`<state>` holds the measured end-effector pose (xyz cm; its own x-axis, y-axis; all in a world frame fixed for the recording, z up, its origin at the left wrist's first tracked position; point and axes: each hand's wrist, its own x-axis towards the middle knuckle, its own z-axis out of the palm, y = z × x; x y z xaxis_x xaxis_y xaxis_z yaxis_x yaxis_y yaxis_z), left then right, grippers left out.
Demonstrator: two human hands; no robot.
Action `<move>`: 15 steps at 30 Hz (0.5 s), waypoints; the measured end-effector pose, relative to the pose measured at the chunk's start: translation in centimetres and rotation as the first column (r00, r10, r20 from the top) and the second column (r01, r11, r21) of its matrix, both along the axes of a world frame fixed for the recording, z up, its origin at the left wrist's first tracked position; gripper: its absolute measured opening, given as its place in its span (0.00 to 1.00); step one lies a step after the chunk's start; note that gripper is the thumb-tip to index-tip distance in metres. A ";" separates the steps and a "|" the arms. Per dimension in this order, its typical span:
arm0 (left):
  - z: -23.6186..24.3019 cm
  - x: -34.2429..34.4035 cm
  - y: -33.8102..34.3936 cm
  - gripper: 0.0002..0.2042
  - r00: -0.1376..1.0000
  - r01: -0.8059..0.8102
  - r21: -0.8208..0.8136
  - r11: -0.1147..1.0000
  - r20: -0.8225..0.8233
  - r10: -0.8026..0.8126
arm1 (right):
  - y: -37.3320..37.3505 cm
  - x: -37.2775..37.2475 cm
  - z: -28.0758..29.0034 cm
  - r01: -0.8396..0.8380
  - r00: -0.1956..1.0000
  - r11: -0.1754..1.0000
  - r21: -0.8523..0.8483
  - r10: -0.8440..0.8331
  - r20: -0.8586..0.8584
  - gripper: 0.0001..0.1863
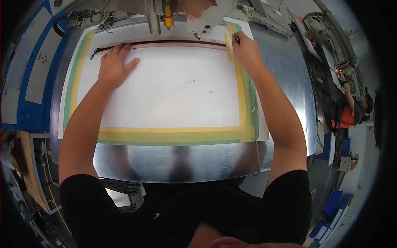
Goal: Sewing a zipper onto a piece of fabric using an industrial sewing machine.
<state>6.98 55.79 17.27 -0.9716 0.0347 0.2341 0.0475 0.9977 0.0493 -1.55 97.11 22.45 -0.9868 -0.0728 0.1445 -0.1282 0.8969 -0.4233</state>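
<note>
A long black zipper (173, 42) lies on a narrow pink strip (165, 46) across the far part of a white board (173, 91). At its left end sits a small metal zipper pull (92, 56). My left hand (115, 66) rests flat with fingers apart, its fingertips on the strip near that end. Just beyond the strip's right end, my right hand (247, 49) is closed in a pinch over the taped edge. A small dark bit shows between its fingers, too little to make out.
Yellow tape (165, 133) and green tape (173, 143) border the board, which lies on a shiny metal table (178, 163). Above the far edge hang machine parts, including a brass-coloured nozzle (168, 20). A blue cabinet (20, 111) stands left; another person (351, 111) is far right.
</note>
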 end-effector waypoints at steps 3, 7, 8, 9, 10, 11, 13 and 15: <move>-0.3 -0.1 0.1 0.36 0.999 0.007 0.020 1.000 -0.040 -0.006 | 0.6 0.4 -3.3 -0.152 0.986 0.980 0.132 0.159 -0.044 0.19; -0.1 0.2 0.0 0.36 0.995 -0.055 0.040 0.998 -0.081 0.058 | -1.3 2.7 -4.0 -0.165 0.974 0.952 0.259 0.199 -0.109 0.21; -0.1 0.1 0.2 0.36 0.989 -0.117 0.044 0.992 -0.083 0.121 | -1.6 2.7 -3.9 -0.174 0.972 0.952 0.251 0.207 -0.110 0.21; -0.1 0.0 0.3 0.37 0.980 -0.178 0.047 0.983 -0.085 0.182 | -1.7 2.6 -3.8 -0.149 0.980 0.955 0.256 0.177 -0.088 0.22; -0.1 0.0 0.4 0.37 0.979 -0.181 0.039 0.983 -0.085 0.184 | -1.5 2.7 -3.8 -0.120 0.988 0.957 0.263 0.142 -0.064 0.23; -0.1 -0.1 0.5 0.37 0.980 -0.174 0.036 0.984 -0.088 0.176 | -1.4 2.6 -3.8 -0.122 0.988 0.959 0.256 0.143 -0.064 0.23; -0.2 -0.3 1.0 0.38 0.983 -0.158 0.029 0.987 -0.092 0.160 | -1.2 2.2 -3.9 -0.160 0.974 0.939 0.304 0.201 -0.107 0.18; -0.4 -0.7 1.9 0.39 0.987 -0.141 0.031 0.990 -0.079 0.143 | -0.4 1.9 -3.9 -0.141 0.979 0.940 0.311 0.179 -0.098 0.18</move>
<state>6.32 57.66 16.84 -0.9441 -0.1089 0.3110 -0.0894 0.9931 0.0766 0.35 96.71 18.53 -0.9344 -0.2870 0.2112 -0.3144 0.9430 -0.1091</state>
